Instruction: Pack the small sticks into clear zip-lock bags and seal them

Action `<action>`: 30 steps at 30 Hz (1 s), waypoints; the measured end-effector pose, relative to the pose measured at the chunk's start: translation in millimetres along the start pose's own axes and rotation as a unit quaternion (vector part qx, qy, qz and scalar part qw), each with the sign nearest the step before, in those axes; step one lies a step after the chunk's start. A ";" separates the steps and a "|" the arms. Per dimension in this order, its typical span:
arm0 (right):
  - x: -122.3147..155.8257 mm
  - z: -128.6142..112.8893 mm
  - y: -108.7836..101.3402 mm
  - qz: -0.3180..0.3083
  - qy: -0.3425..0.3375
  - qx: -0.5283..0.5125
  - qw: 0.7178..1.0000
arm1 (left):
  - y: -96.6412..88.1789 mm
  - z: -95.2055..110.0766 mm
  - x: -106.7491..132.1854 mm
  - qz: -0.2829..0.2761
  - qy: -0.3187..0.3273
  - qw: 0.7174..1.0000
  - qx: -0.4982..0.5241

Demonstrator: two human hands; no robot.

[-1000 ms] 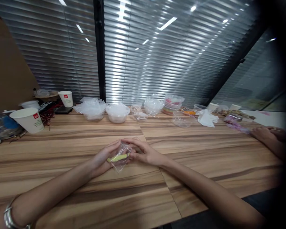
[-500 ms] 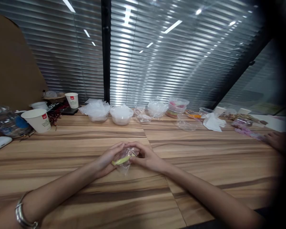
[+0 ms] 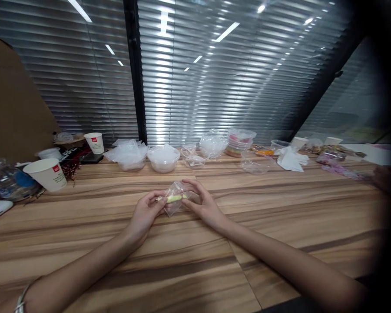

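Between my hands is a small clear plastic bag [image 3: 174, 209] with a slim yellow-green piece [image 3: 173, 198] in it or against it; what the piece is I cannot make out. My left hand [image 3: 145, 214] pinches the bag's left side, thumb against fingers. On the opposite side my right hand [image 3: 206, 209] grips the bag, its thumb near the right end of the yellow-green piece. Both hands are just above the wooden table [image 3: 182, 261], near its middle.
Along the back stand clear bowls [image 3: 164, 158] with white plastic inside, stacked tubs [image 3: 241, 140] and crumpled tissue [image 3: 291, 158]. Paper cups [image 3: 48, 174] and a plastic bottle [image 3: 9, 180] are at left. Another person's hand [image 3: 382, 178] shows dimly at the far right.
My hands have moved slightly up and apart, and the bag is now spread flatter between them. The yellow-green piece lies more level. The view has shifted slightly.
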State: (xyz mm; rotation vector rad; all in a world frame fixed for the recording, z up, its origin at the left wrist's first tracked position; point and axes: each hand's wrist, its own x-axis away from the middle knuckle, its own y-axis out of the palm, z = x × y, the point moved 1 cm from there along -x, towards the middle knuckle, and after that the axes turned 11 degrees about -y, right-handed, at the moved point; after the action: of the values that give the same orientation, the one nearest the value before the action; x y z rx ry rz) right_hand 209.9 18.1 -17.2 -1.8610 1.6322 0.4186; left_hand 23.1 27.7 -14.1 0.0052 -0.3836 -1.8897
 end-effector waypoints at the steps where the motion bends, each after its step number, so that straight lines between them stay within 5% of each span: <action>1: -0.1 0.1 -0.3 0.004 -0.003 0.008 1.000 | -1.2 -0.4 -0.6 0.001 0.000 1.000 -0.004; 18: -6.4 -11.2 -13.2 -0.101 0.005 0.015 0.995 | -1.7 -1.1 -0.2 -0.029 -0.022 0.999 -0.028; 30: 0.6 12.4 -2.8 -0.066 0.054 -0.048 0.995 | 0.1 -1.1 -3.2 -0.030 0.002 0.996 -0.080</action>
State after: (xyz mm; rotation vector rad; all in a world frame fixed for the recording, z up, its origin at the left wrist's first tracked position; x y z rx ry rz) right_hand 214.7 25.6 -26.3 -2.0830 1.5710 0.3507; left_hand 24.5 30.3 -15.7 -0.0878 -0.2310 -1.9758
